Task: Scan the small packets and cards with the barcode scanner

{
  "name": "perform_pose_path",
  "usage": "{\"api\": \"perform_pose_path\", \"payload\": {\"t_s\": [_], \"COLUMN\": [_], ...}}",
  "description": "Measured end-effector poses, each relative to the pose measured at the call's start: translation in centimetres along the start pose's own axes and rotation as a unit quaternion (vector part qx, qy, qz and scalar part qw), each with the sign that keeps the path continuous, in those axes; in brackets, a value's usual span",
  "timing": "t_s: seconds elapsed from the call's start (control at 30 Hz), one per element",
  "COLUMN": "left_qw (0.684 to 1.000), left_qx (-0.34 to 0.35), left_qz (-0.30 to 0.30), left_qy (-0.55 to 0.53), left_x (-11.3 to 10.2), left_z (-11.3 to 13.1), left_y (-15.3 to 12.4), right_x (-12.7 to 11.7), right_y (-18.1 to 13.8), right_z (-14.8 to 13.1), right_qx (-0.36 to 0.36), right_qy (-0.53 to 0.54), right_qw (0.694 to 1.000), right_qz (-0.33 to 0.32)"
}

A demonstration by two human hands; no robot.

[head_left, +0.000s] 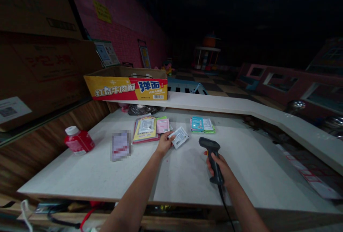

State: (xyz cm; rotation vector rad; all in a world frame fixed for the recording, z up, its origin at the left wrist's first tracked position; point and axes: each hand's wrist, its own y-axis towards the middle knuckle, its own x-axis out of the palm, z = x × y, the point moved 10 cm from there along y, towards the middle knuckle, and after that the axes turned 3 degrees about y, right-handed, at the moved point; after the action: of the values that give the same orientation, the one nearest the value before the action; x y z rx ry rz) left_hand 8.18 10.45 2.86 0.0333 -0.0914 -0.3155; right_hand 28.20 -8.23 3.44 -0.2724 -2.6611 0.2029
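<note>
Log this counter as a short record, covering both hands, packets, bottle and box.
Left hand: pinching a silver packet
Right hand: gripping a black handheld scanner
Packet piles: left pile and right pile, toward the back
Bottle: red, white cap, counter's left side
Box: yellow and red, on the raised ledge

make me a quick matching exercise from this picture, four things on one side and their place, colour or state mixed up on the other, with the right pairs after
1. left hand
2. right hand
3. bottle
4. noodle box

A. grips the scanner
B. holds a packet
C. on the ledge
D. red, with a white cap

Pairs: 1-B, 2-A, 3-D, 4-C
</note>
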Motion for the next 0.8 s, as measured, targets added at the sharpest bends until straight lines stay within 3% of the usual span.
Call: {"api": "perform_pose_path", "payload": {"t_s": [0.17,0.4,0.6,0.8], "left_qw": [1.0,1.0,0.991,0.985], "left_qx": [0.017,0.007,-0.089,-0.125], "left_qz": [-0.007,-0.002,-0.004,0.026], "left_qy": [0.014,-0.025,-0.103,-0.114], "left_x": [-0.1,0.9,6.5,12.8], "left_z": [0.8,1.7,0.6,0.4], "left_y": [-0.1,-0.6,1.3,6.2], "right_x": [-2.6,-3.5,-3.7,-4.2], "right_y": [0.9,1.5,2.1,2.4], "right_z": [-0.8,-1.5,-0.9,-1.2], "right_qx": [-0.049,-0.065,-0.051,-0.062], "right_qy": [0.144,0.205,0.221,0.241], "right_qw": [0.988,0.975,0.972,0.966], "right_qz": [0.029,0.054,0.056,0.067]}}
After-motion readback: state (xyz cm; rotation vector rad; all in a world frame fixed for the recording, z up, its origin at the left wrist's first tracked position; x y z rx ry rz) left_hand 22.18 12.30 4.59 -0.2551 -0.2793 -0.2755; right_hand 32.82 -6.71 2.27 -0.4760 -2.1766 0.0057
